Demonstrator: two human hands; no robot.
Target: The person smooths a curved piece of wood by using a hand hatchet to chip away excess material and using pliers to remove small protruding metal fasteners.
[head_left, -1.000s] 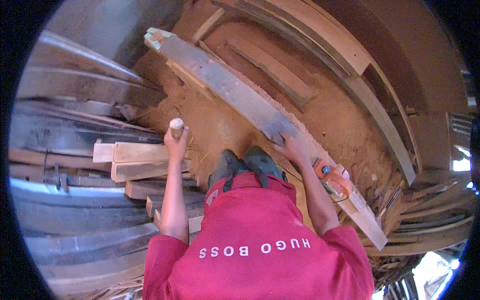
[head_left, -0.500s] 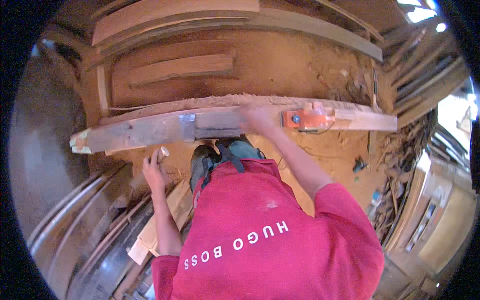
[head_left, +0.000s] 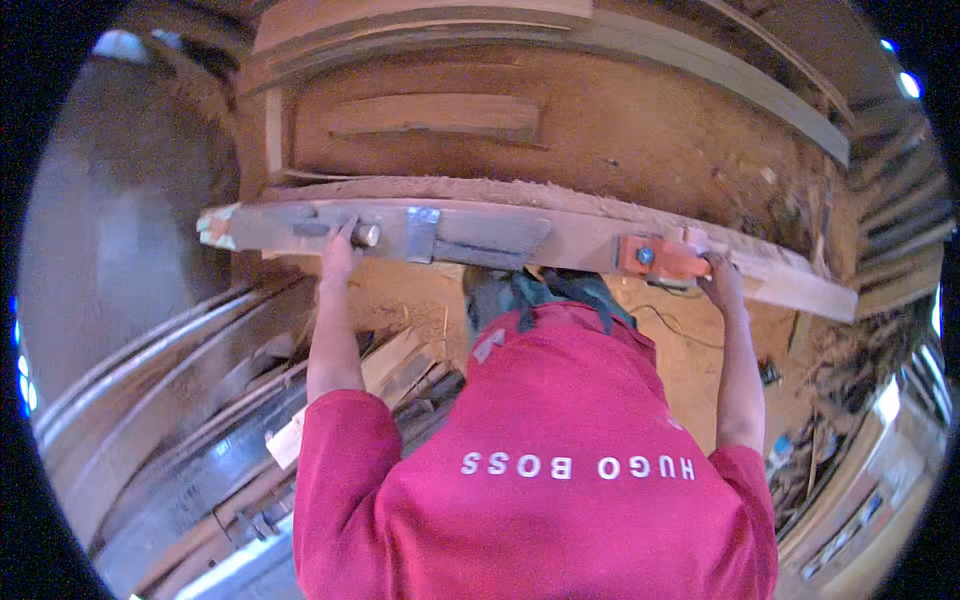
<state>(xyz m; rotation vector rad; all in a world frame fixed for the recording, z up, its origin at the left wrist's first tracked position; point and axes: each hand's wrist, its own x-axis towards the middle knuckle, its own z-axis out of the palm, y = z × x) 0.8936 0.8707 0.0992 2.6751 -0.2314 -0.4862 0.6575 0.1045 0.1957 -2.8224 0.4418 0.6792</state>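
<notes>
A long timber beam lies across in front of me, with a shiny silver-blue band around it left of the middle. On its left part, my left hand is closed around a short, dark tool with a round pale end; its exact kind is unclear. An orange electric planer with a blue knob rests on the beam's right part. My right hand grips the planer's right end, its fingers partly hidden. A dark patch marks the beam between the two hands.
Rough-edged wood runs along the beam's far side. Beyond it a plank lies on the brown ground. Stacked timber lies at lower left, stacked poles at right. A cord trails below the planer.
My right hand has moved right from the beam's middle onto the planer. My left hand has brought the short tool up from below the beam onto it. The view has shifted.
</notes>
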